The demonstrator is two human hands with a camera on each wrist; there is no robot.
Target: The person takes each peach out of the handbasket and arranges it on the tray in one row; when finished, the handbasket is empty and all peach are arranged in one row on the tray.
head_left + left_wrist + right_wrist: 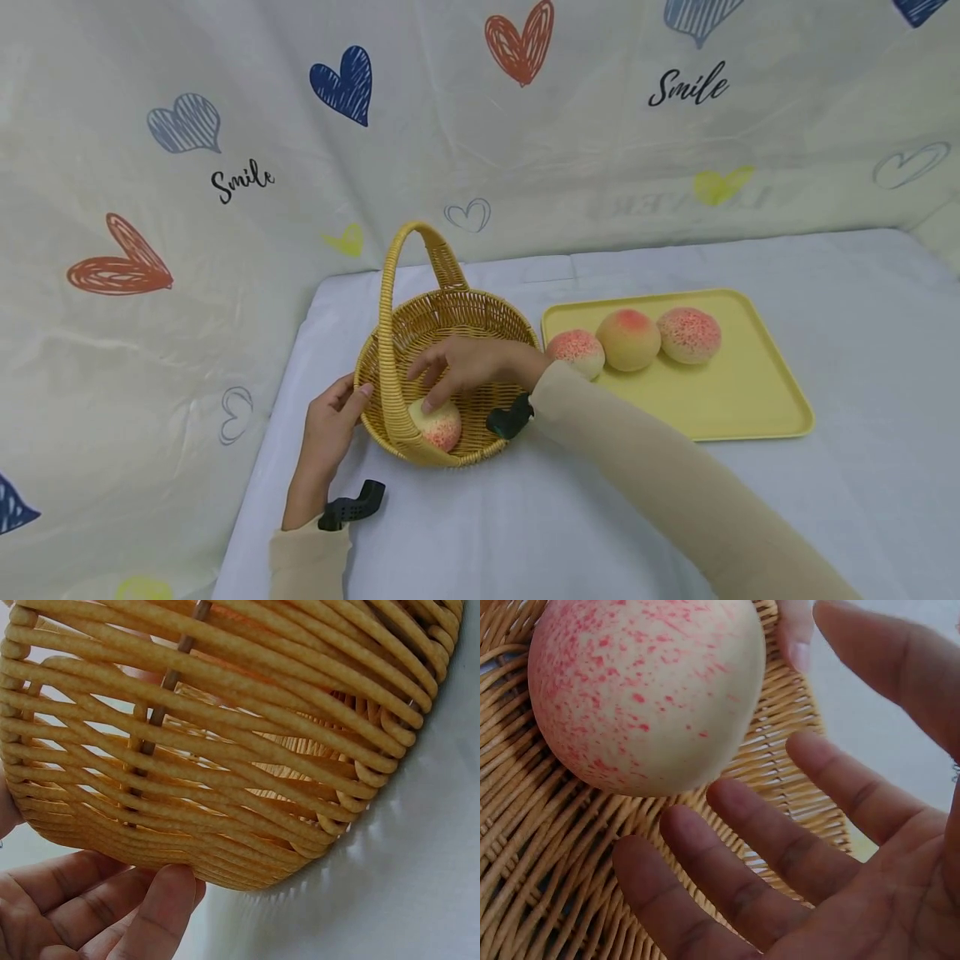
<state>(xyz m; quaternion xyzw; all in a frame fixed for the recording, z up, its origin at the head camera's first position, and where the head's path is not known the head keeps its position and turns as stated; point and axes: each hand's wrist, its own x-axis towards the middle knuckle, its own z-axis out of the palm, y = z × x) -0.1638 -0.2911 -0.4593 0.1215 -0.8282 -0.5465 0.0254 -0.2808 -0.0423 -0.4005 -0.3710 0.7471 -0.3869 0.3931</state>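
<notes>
A peach, cream with red speckles, lies in the wicker basket near its front left side. Inside the basket, my right hand hovers beside the peach with fingers spread. In the right wrist view the peach sits just off the fingertips, and nothing is in the palm. My left hand grips the basket's left rim. From the left wrist view, its fingers rest against the outside of the woven wall.
Right of the basket stands a yellow tray. On it sit a speckled peach, a yellow-orange peach and another speckled peach. The basket's tall handle arches over its left part. A white cloth covers the table.
</notes>
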